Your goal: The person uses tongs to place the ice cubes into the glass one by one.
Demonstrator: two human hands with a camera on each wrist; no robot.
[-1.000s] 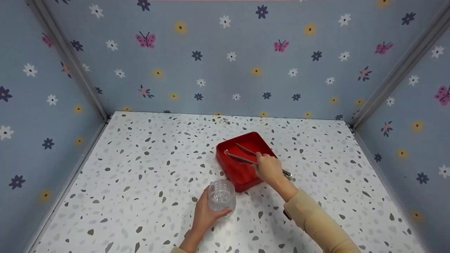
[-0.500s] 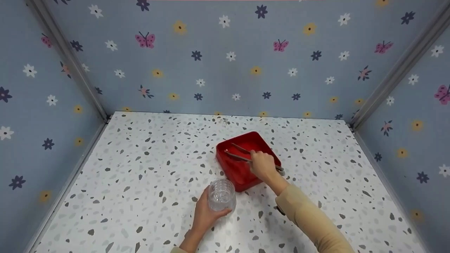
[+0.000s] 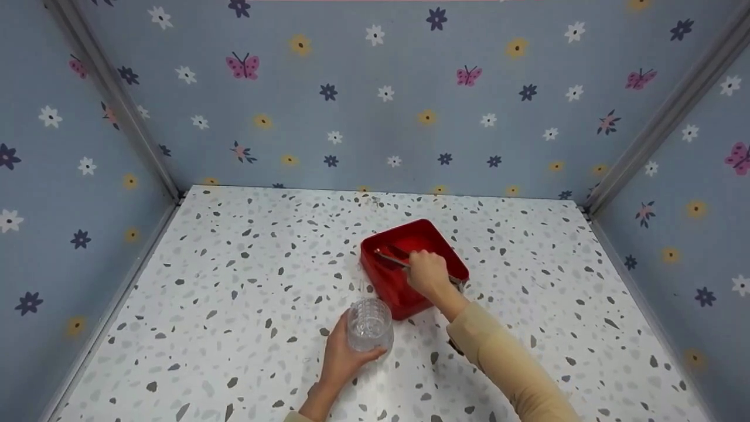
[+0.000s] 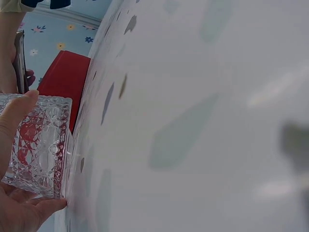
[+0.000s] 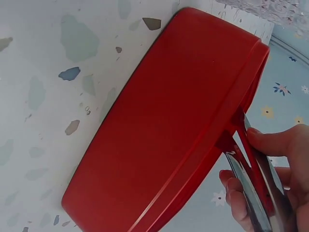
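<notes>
My left hand holds a clear cut-glass tumbler by its side, thumb and fingers round it. In the left wrist view the patterned wall of the glass shows close to the tabletop. A red rectangular tray with raised walls lies just beyond the glass. Over it, my right hand grips metal tongs, whose tips reach down inside the tray near its far left corner. Seen from the right wrist, the tray wall hides the tips of the tongs.
All this stands on a white speckled tabletop. Blue panels with flowers and butterflies close off the back and both sides, with grey metal posts in the corners.
My right hand has moved left with the tongs, and the two tong arms have drawn closer together. The left hand, the glass and the tray stay where they were.
</notes>
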